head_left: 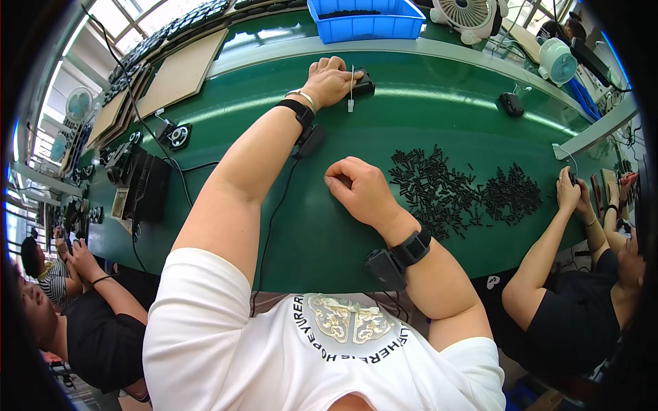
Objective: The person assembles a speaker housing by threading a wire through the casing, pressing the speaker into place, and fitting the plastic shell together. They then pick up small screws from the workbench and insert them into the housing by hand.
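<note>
My left hand (pixel 330 80) is stretched far across the green belt (pixel 288 137) and rests on a small black part (pixel 362 85) that has a white cable tie (pixel 351 89) hanging from it. My right hand (pixel 361 188) lies on the belt nearer to me, its fingers curled in; whether it holds anything is hidden. Just right of that hand spreads a heap of several small black pieces (pixel 439 188). Both wrists wear black straps with small black boxes.
A blue bin (pixel 367 19) stands beyond the belt, with white fans (pixel 469 15) to its right. Another black part (pixel 511 104) lies on the belt at the right. A person's hands (pixel 569 192) work at the right edge. Black devices (pixel 140 181) and cables sit at the left, near other people.
</note>
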The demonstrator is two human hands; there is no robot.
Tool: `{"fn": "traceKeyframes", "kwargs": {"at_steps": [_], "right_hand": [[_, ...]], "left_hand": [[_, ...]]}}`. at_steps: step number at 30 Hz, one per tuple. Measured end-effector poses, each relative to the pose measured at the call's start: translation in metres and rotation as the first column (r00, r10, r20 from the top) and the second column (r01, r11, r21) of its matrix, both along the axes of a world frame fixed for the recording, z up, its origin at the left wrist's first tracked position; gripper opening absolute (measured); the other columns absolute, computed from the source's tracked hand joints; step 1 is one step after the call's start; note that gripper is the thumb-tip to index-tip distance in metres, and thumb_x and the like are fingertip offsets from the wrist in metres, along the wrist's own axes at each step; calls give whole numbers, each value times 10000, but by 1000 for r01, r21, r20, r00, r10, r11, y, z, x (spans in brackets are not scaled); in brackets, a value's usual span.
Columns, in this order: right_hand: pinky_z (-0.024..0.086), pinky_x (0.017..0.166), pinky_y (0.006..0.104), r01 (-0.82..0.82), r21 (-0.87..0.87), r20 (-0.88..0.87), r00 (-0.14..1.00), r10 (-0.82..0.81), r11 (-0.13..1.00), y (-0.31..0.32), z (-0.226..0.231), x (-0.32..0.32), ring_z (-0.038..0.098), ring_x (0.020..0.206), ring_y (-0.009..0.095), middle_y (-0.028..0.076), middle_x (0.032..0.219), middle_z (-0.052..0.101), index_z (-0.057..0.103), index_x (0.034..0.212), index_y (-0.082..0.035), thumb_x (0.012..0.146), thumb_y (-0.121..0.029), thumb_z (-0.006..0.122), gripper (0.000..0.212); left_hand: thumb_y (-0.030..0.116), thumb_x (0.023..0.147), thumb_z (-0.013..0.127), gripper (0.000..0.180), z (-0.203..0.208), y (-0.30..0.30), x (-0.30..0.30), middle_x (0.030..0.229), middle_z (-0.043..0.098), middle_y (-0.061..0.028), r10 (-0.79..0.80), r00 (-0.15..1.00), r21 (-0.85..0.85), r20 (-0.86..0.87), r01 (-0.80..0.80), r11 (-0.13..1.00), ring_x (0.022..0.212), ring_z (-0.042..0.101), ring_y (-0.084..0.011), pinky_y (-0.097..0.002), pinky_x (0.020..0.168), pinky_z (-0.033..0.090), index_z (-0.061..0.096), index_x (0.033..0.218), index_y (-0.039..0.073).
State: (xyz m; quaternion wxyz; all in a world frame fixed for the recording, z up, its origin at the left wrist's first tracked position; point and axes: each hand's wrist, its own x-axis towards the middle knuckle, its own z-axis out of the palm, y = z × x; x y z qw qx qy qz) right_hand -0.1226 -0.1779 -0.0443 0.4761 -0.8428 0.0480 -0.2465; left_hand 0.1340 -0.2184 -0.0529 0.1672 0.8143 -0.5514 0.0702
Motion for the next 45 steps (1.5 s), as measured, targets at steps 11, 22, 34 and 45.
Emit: {"fn": "traceKeyframes", "kwargs": {"at_steps": [11,22,34,45], "right_hand": [[472,589,303,-21,-29,44,999,22,999,2,4,0,582,639,196,89,783,596,657,875,-20,842,-92,672,80],[480,598,316,7,-57,89,996,-2,998,-3,2,-2,591,647,209,89,784,602,658,868,-26,842,-100,667,79],[474,581,300,20,-23,94,995,-18,1000,-3,-2,1,585,623,190,90,782,613,663,855,-12,839,-96,669,86],[472,588,292,23,7,60,998,-23,1000,-4,2,-2,582,624,171,87,789,624,668,868,-9,844,-97,670,92]], "left_hand": [[285,893,636,180,-12,-12,6,942,686,35,-126,974,-293,190,179,939,1071,562,-212,-398,964,381,775,854,177],[211,811,569,134,13,-7,-11,854,710,-59,-162,976,-136,147,182,974,871,664,-247,-397,1024,369,668,836,125],[88,850,494,201,10,-12,6,1001,730,-138,-201,852,-348,-483,24,937,959,657,-319,-358,911,485,549,1038,42],[7,853,475,194,56,64,-34,1109,689,-137,-295,523,-392,-800,-83,916,1092,590,-191,-316,999,421,542,1032,43]]}}
